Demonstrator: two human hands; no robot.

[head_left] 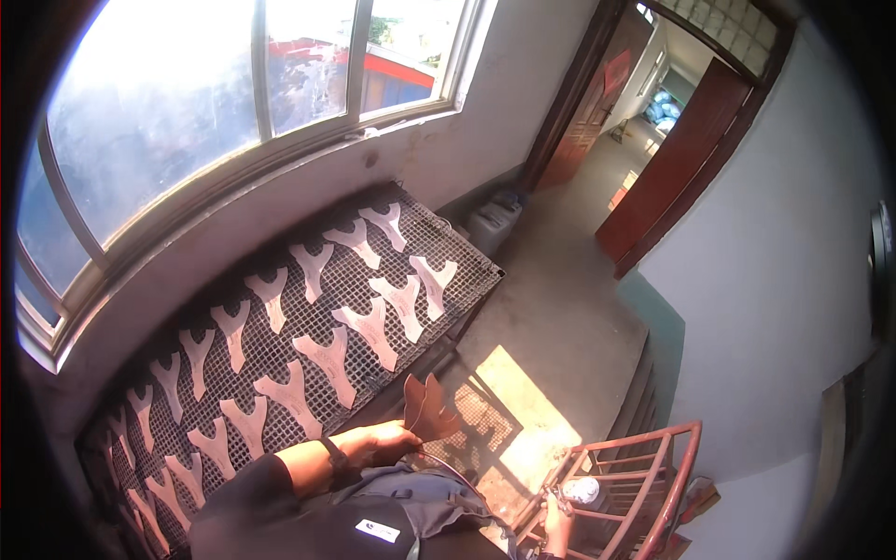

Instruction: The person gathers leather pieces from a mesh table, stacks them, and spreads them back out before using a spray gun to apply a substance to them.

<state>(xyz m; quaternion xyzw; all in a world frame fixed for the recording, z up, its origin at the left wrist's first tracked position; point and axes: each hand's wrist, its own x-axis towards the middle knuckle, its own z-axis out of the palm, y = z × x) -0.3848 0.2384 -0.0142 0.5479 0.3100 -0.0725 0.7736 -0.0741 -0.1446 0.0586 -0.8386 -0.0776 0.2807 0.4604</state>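
Rack (471, 271) of dark square-meshed metal, table-like, set lengthwise beneath a large metal-framed window (168, 121). On its top, two long rows of pale pinkish flat Y-shaped pieces (327, 364), spaced with gaps, probably to keep neighbours from overlapping; forked ends turned toward the rack's window side, likely for an orderly fit across the mesh. Just beside the rack's near long edge, left hand (397, 439) narrowed to a pinch on the base of a dark brown flat notched piece (429, 411), notch uppermost; pinch presumably kept low to leave the broad face uncovered. Impossible to tell whether single or layered. Farther from the rack, across the sunlit floor (523, 392), right hand (557, 513) with curled fingers, next to a rounded white object (581, 490) and a reddish metal railing (653, 476); impossible to tell whether gripping either. Past the rack's far end, a greyish plastic jug (493, 224), perhaps tucked close to spare the way toward a red-brown wooden door (667, 168).
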